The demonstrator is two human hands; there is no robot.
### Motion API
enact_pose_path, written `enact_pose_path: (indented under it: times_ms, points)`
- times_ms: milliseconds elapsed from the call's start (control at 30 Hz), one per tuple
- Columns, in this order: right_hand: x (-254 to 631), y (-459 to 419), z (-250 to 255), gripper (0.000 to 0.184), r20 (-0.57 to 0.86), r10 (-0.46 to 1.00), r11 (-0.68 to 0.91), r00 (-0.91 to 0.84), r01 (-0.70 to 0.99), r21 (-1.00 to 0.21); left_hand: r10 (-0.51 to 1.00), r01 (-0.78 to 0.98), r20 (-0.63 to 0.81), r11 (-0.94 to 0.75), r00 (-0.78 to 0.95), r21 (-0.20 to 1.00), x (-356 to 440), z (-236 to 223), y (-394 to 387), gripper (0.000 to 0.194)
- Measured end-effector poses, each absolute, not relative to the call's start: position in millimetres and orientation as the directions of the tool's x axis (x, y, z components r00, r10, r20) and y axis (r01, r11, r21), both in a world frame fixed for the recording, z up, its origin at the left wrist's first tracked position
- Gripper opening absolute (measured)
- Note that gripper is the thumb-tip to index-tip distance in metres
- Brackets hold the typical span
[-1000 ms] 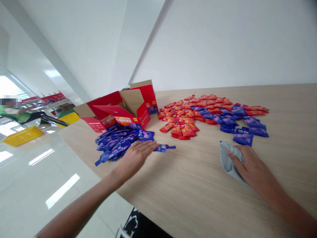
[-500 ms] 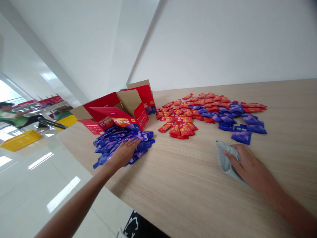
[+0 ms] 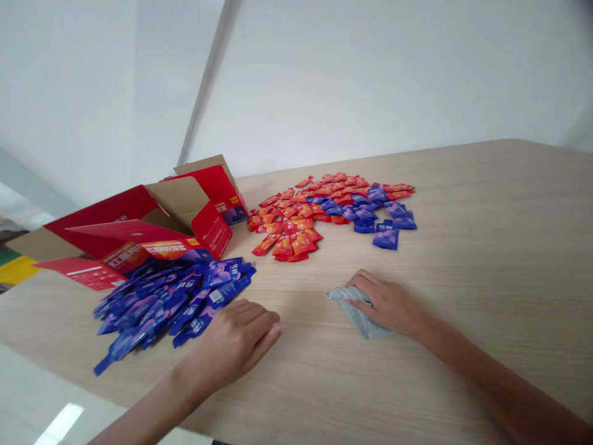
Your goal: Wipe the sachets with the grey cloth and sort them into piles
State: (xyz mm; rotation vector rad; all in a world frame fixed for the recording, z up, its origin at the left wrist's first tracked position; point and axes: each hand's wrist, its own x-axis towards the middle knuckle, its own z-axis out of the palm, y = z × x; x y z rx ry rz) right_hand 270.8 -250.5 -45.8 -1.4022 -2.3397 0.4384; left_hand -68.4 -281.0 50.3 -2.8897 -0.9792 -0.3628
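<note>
My right hand (image 3: 389,304) is closed on a folded light grey cloth (image 3: 359,318), which rests against the tabletop. My left hand (image 3: 241,337) is loosely curled over the table, fingers together and thumb alongside, with nothing visible in it. Just beyond its knuckles lies a heap of blue sachets (image 3: 180,296), spread in front of an open red carton (image 3: 139,232). Farther back, a pile of orange-red sachets (image 3: 296,216) lies on the table, with a smaller group of blue sachets (image 3: 364,213) along its right side.
A second red carton (image 3: 227,191) stands behind the open one, near the wall (image 3: 370,80). The wooden table (image 3: 486,247) runs off to the right. A yellow object (image 3: 18,270) shows beyond the table's left side, and shiny floor (image 3: 50,395) lies at lower left.
My left hand has come off the blue sachet heap toward me and curled its fingers. The view has turned right, so things appear farther left. The cloth stays in my right hand.
</note>
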Motion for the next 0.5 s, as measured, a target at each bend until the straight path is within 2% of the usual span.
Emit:
enact_pose_path:
  times_ms: [200, 500]
  points:
    - [270.6, -254.0, -41.6, 0.021, 0.139, 0.881, 0.462, -0.452, 0.757, -0.462, 0.494, 0.512, 0.148, -0.849, 0.857, -0.128, -22.9, 38.1, -273.3, 0.034]
    - [268.5, -252.9, -45.3, 0.020, 0.127, 0.876, 0.465, -0.465, 0.748, -0.474, 0.573, 0.586, 0.145, -0.806, 0.807, -0.079, -38.4, 11.0, -273.0, 0.033]
